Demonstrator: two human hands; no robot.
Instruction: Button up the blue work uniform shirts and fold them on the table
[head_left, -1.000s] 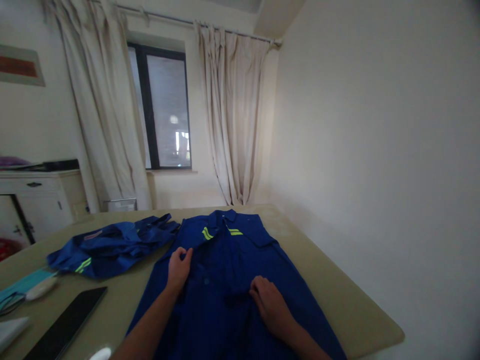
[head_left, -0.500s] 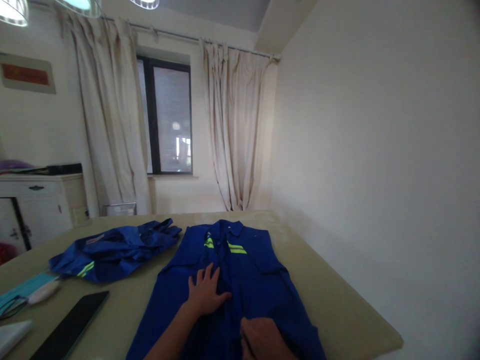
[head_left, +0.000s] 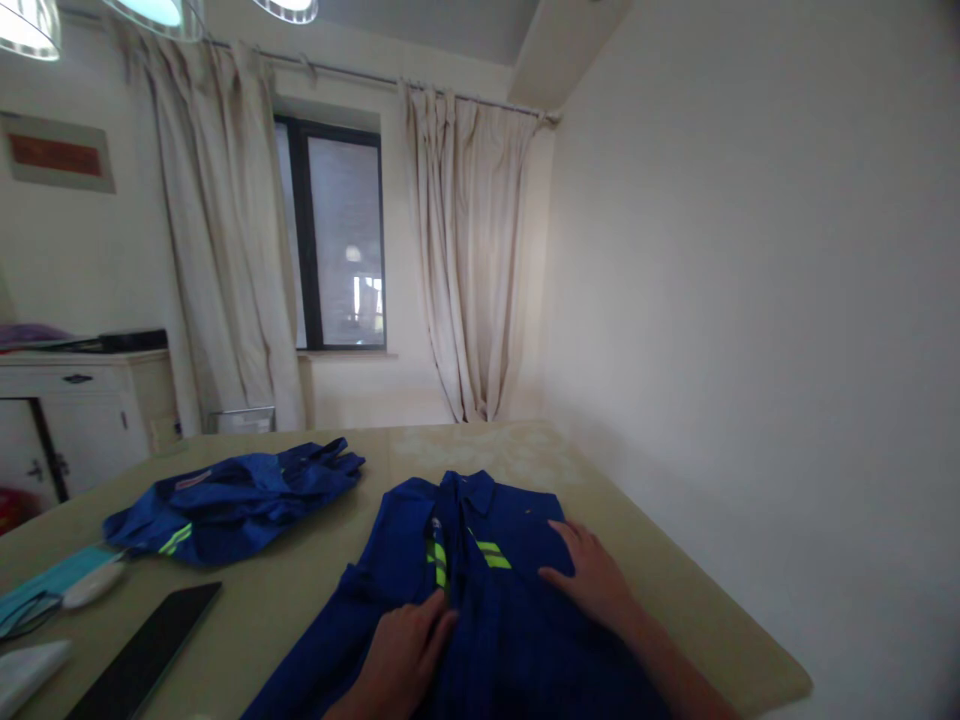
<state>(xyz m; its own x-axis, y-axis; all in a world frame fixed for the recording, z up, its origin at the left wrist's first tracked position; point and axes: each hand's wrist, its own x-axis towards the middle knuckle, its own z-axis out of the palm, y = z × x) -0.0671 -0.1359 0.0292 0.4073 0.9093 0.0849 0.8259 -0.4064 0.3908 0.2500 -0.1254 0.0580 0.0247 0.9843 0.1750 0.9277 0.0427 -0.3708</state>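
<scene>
A blue work shirt (head_left: 517,520) with yellow-green reflective stripes lies spread on the beige table (head_left: 675,590) in front of me, collar away from me. My left hand (head_left: 401,655) rests on the shirt's front just below the stripes, fingers curled and pressing the cloth together. My right hand (head_left: 592,580) lies flat on the shirt's right chest, fingers stretched out toward the collar.
A second blue garment (head_left: 232,500) lies crumpled at the table's left. A dark tablet (head_left: 142,655), a white mouse (head_left: 86,587) and a teal face mask (head_left: 41,590) sit near the left edge. A white cabinet (head_left: 75,410) and curtained window (head_left: 337,240) stand behind. A wall runs along the right.
The shirt has slid nearer to me and bunched on its left side. My left hand drew back from the chest to lower down; my right hand moved up onto the right chest.
</scene>
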